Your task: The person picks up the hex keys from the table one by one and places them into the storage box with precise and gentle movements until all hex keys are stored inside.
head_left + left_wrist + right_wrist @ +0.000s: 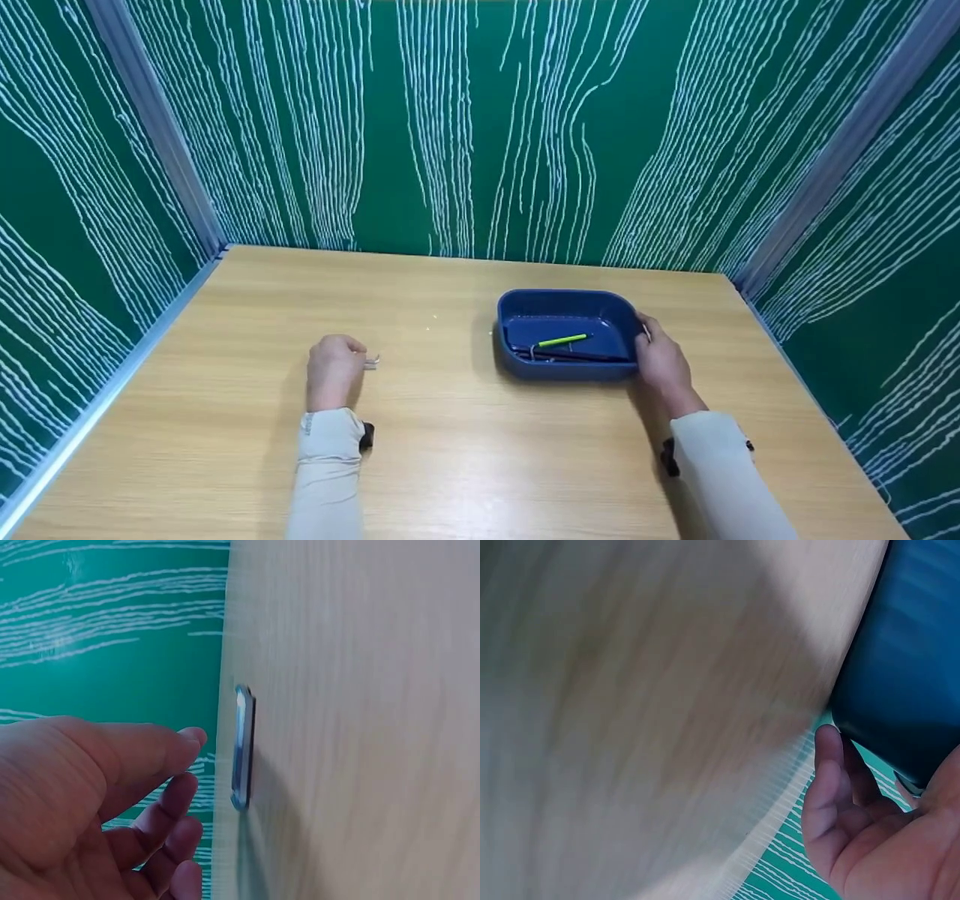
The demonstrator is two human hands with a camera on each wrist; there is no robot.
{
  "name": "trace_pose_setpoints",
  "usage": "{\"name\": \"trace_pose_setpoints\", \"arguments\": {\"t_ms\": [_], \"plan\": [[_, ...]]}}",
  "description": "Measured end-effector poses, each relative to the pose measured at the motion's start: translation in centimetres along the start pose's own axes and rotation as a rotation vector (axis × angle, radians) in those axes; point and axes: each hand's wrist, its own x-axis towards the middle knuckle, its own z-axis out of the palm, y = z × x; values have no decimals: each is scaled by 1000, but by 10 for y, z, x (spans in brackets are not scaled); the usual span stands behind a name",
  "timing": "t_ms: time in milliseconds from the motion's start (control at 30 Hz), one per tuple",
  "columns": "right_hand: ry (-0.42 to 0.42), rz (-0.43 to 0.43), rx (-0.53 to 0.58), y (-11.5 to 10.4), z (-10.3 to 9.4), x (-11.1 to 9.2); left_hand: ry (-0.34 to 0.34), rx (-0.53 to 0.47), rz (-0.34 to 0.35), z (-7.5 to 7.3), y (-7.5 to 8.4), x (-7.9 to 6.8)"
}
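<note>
My left hand (334, 369) is beside a small, slim silvery object (371, 364) on the wooden table. In the left wrist view, the thumb and loosely bent fingers (176, 799) stand apart from this silvery object (242, 750) and hold nothing. My right hand (664, 364) grips the right side of a dark blue rectangular bin (570, 371), thumb at the rim. The right wrist view shows fingers (826, 787) against the lower corner of the bin (904, 667). A bright green pen (562, 340) and a long dark stick-like thing (592, 356) lie inside the bin.
The light wooden table (450, 450) ends at a green wall (435, 187) with white wavy lines. Similar panels flank it left and right. A few tiny pale specks (429, 328) lie on the table between the left hand and the bin.
</note>
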Motion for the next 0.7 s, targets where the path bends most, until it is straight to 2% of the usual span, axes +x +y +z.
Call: {"name": "trace_pose_setpoints", "arguments": {"t_ms": [300,700], "plan": [[-8,3,-12,1,1,0,-72,-33,-70,-3,-8,-1],[-56,40,25,-1,-1,0,-67,-19,-69,2,-14,2]]}}
